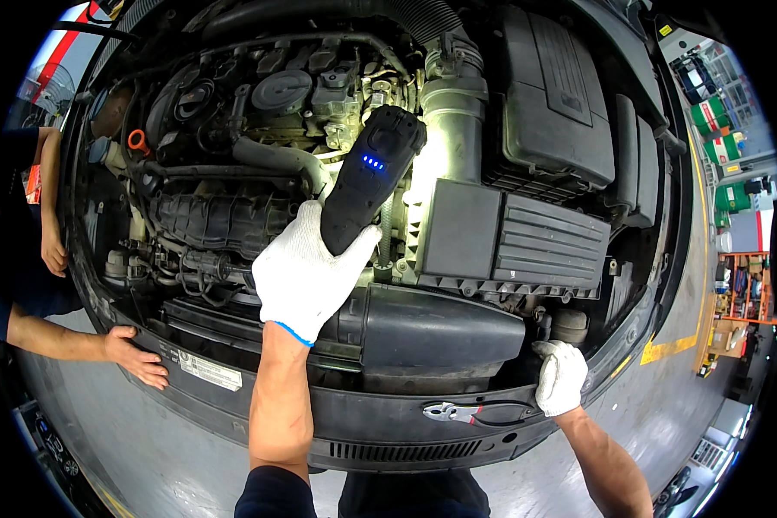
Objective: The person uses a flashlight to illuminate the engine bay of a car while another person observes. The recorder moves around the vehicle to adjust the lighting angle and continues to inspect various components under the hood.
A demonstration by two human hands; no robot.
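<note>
My left hand (298, 272), in a white knit glove with a blue cuff, grips a black work light (363, 186) with a row of blue dots lit on it, over the engine (259, 121). Its light falls near a corrugated duct. My right hand (561, 375), also gloved, is curled at the front right of the engine bay beside a small dark cylindrical part (568, 325); what its fingers hold, if anything, is hidden. Pliers (449, 413) with red and black handles lie on the front panel (345, 414), their handle ends close to my right hand.
Another person's hand (134, 354) rests on the front edge at left, with a second bare hand (53, 250) behind it. A battery cover (548, 95) and a ribbed black box (540, 242) fill the right side. Shelving (742, 285) and green drums (712, 116) stand beyond the car.
</note>
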